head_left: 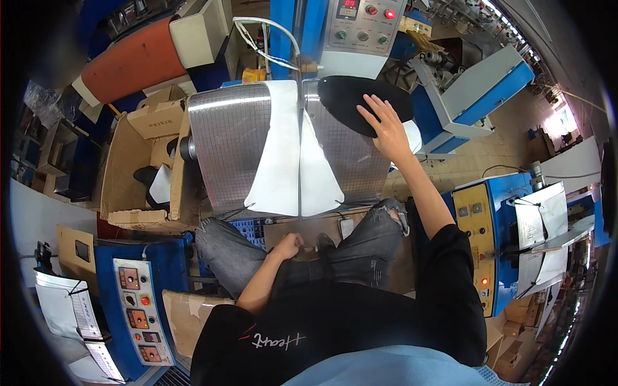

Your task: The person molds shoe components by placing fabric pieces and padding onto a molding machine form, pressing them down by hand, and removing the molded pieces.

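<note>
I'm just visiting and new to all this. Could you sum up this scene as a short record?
Right hand: fingers spread on the black piece
Left hand: curled; any contents hidden
Work surface: rounded, grid-marked
White pieces: two, side by side on that surface
Cardboard box: open, left of the surface, dark items inside
Control panel: beyond the surface, red light lit

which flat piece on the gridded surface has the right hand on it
The black rounded piece, at the far right, under the right hand; the two tapering white pieces, more to the left, are untouched.
</note>
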The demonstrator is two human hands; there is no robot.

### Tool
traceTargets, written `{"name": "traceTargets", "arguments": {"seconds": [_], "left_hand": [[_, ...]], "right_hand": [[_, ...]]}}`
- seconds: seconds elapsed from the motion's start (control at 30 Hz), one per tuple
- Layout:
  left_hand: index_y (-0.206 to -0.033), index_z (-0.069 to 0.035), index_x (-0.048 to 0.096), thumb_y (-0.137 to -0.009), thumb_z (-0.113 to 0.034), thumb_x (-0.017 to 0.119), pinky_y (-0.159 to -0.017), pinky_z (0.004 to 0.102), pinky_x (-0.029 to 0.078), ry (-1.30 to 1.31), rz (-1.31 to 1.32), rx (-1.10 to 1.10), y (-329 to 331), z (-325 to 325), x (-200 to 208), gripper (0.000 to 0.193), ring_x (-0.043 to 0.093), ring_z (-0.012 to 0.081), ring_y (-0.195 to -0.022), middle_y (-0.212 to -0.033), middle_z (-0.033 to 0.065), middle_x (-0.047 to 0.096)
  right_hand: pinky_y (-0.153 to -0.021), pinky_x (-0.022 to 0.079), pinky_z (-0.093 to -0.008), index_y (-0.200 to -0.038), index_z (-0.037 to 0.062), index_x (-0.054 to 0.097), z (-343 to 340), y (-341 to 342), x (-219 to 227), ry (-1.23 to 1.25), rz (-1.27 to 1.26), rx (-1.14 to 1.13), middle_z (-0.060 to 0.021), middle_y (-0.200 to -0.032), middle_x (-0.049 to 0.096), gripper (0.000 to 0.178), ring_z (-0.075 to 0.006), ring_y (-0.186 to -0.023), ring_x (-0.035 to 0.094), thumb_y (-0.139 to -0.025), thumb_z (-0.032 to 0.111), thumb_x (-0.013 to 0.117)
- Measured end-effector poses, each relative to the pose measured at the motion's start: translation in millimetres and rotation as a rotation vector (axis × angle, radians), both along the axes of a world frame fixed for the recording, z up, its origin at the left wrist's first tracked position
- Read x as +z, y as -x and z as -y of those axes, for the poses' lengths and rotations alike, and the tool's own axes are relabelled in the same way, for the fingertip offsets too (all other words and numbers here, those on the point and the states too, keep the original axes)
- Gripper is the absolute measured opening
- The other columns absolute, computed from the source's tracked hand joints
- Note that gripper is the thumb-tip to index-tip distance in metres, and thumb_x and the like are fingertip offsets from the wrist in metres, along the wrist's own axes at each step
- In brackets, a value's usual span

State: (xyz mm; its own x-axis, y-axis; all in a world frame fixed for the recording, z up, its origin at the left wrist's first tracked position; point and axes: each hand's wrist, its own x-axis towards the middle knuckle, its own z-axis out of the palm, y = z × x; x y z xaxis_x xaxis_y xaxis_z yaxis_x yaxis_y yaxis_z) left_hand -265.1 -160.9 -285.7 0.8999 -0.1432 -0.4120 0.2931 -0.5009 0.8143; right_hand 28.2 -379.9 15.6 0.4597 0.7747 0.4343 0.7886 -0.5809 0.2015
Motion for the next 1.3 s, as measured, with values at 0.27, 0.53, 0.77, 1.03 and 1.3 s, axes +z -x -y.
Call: {"name": "traceTargets", "arguments": {"seconds": [0.27, 0.53, 0.77, 1.03, 1.3], "left_hand": [[-0.092, 0.000, 0.068, -0.073, 0.008, 0.054, -0.072, 0.0359, 0.054, -0.035, -0.008, -0.011, -3.1, -0.2, 2.6, 0.026, 0.069, 0.0250, -0.081, -0.084, 0.0133, 0.071], [-0.096, -0.001, 0.070, -0.075, 0.006, 0.052, -0.082, 0.0408, 0.055, -0.020, -0.060, 0.010, 0.2, -1.1, 1.9, 0.029, 0.070, 0.0340, -0.093, -0.093, 0.0188, 0.072], [-0.099, -0.003, 0.072, -0.075, 0.003, 0.060, -0.081, 0.0380, 0.055, -0.049, -0.101, 0.001, 2.3, 0.0, 4.5, 0.028, 0.071, 0.0284, -0.092, -0.095, 0.0153, 0.074], [-0.102, -0.008, 0.075, -0.076, -0.006, 0.063, -0.083, 0.0384, 0.055, -0.074, -0.146, -0.031, -0.4, -3.0, 15.2, 0.029, 0.071, 0.0296, -0.094, -0.097, 0.0136, 0.074], [-0.101, -0.004, 0.076, -0.073, -0.005, 0.066, -0.081, 0.0368, 0.055, -0.069, -0.110, -0.027, 4.5, -1.1, 3.7, 0.029, 0.071, 0.0282, -0.090, -0.093, 0.0162, 0.074]], "right_hand": [[-0.115, 0.033, -0.0485, -0.135, 0.0066, 0.056, -24.0, 11.4, 17.2, -0.215, -0.251, -0.039, -0.0165, -0.152, 0.041, 0.057, -0.0380, -0.140, 0.038, -0.093, 0.044, 0.064], [-0.096, 0.045, -0.0442, -0.105, 0.0008, 0.069, -68.9, -50.1, 7.3, -0.420, -0.117, -0.146, -0.0170, -0.104, 0.070, 0.038, -0.0340, -0.101, 0.064, -0.094, 0.036, 0.062], [-0.082, 0.047, -0.0415, -0.089, 0.0078, 0.073, -88.6, -59.9, -8.2, -0.460, 0.078, -0.210, -0.0102, -0.085, 0.071, 0.029, -0.0287, -0.085, 0.067, -0.093, 0.032, 0.060], [-0.087, 0.045, -0.0390, -0.091, 0.0074, 0.073, -93.4, -58.1, -7.0, -0.504, 0.063, -0.248, -0.0087, -0.089, 0.072, 0.028, -0.0265, -0.091, 0.067, -0.094, 0.030, 0.058], [-0.088, 0.045, -0.0384, -0.091, 0.0070, 0.073, -87.8, -59.4, -8.5, -0.512, 0.050, -0.275, -0.0085, -0.091, 0.072, 0.028, -0.0258, -0.093, 0.067, -0.094, 0.031, 0.058]]}}
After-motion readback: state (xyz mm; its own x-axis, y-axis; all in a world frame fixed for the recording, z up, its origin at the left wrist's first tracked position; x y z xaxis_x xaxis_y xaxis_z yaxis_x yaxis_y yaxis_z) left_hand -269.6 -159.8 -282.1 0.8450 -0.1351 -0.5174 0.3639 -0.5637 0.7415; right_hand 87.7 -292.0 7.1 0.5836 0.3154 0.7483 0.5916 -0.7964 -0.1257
